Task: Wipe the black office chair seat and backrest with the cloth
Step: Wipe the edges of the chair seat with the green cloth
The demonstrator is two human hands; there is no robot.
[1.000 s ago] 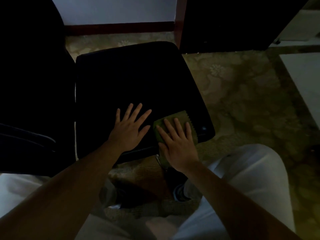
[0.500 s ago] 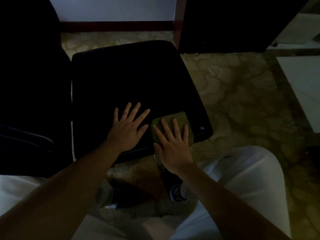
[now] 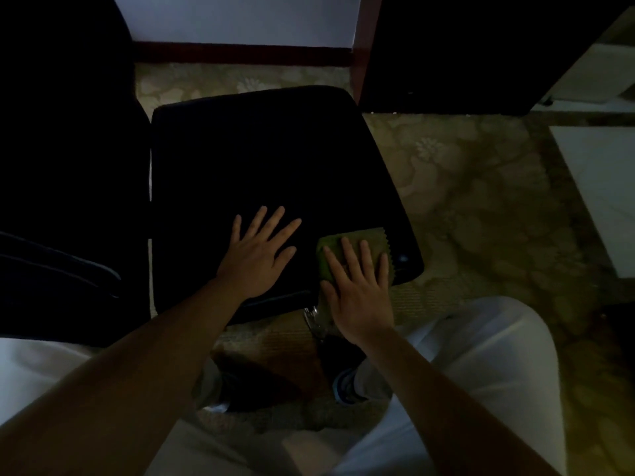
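The black chair seat (image 3: 261,159) fills the middle of the dim view. Its black backrest (image 3: 65,166) stands at the left. A green cloth (image 3: 372,240) lies flat on the seat's near right corner. My right hand (image 3: 355,286) presses on the cloth with straight fingers and covers most of it. My left hand (image 3: 259,254) rests flat on the bare seat just left of the cloth, fingers spread.
Patterned beige carpet (image 3: 464,201) surrounds the chair. Dark furniture (image 3: 464,53) stands behind the seat at the upper right, with a wooden post (image 3: 366,46) beside it. A white surface (image 3: 604,187) lies at the right edge. My knees in white trousers (image 3: 481,372) are close below the seat.
My right hand and the cloth have slid slightly toward me along the seat's near right corner. My left hand has stayed in place.
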